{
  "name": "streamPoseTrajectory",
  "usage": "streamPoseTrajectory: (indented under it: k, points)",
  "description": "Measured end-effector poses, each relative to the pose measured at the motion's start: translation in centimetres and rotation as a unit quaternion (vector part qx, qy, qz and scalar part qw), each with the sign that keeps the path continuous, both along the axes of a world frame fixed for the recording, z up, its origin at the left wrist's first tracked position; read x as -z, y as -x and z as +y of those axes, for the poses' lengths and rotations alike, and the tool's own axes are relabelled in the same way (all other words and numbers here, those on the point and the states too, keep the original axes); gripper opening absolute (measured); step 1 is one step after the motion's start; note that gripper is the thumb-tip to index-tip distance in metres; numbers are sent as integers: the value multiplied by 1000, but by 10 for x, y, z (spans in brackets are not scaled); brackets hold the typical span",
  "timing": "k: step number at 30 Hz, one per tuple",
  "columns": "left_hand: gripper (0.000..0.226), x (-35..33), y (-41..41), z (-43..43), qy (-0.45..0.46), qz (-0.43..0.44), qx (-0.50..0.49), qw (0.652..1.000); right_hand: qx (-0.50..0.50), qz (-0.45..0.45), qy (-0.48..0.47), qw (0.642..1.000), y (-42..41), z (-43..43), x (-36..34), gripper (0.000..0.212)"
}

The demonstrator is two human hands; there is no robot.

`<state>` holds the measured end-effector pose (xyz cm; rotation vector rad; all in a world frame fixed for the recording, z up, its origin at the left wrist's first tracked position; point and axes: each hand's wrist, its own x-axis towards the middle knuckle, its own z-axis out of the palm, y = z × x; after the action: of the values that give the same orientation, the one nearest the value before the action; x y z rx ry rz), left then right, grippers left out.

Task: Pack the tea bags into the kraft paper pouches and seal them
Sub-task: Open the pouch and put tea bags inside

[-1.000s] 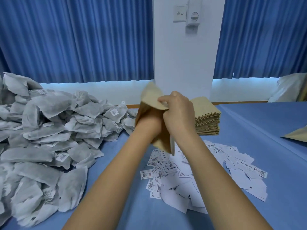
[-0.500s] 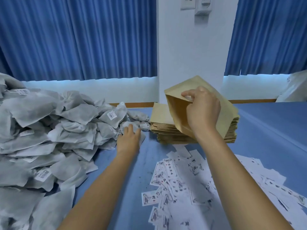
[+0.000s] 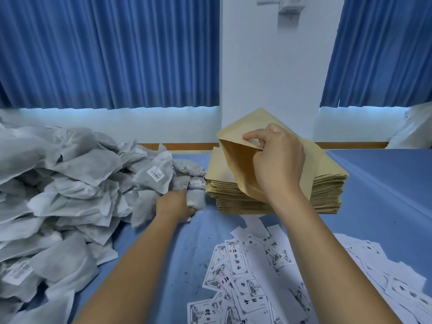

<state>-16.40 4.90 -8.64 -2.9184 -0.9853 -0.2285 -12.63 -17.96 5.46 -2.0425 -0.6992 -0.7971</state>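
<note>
My right hand (image 3: pixel 278 160) holds a kraft paper pouch (image 3: pixel 236 155) up above the pouch stack, thumb and fingers pinching its mouth so that it gapes toward the left. My left hand (image 3: pixel 174 205) is down on the blue table at the right end of the tea bag heap (image 3: pixel 70 188), fingers curled round a white tea bag (image 3: pixel 196 198). The stack of flat kraft pouches (image 3: pixel 327 192) lies behind and under the held pouch.
Loose printed labels (image 3: pixel 257 277) are scattered on the blue tablecloth (image 3: pixel 385 195) in front of the stack. A white pillar and blue curtains stand behind the table. A white bag (image 3: pixel 416 129) sits at the far right.
My left hand left the pouch, reached left to the heap and took hold of a tea bag. My right hand lifted the pouch and spread its mouth.
</note>
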Motion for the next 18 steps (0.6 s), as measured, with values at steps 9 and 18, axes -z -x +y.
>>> streamPoseTrajectory:
  k: [9, 18]
  points:
    - [35, 6, 54, -75, -67, -41, 116, 990, -10, 12, 15, 1000, 36, -16, 3, 58]
    - [25, -53, 109, -177, -210, -470, 466, 720, -38, 36, 36, 998, 66, -34, -4, 58]
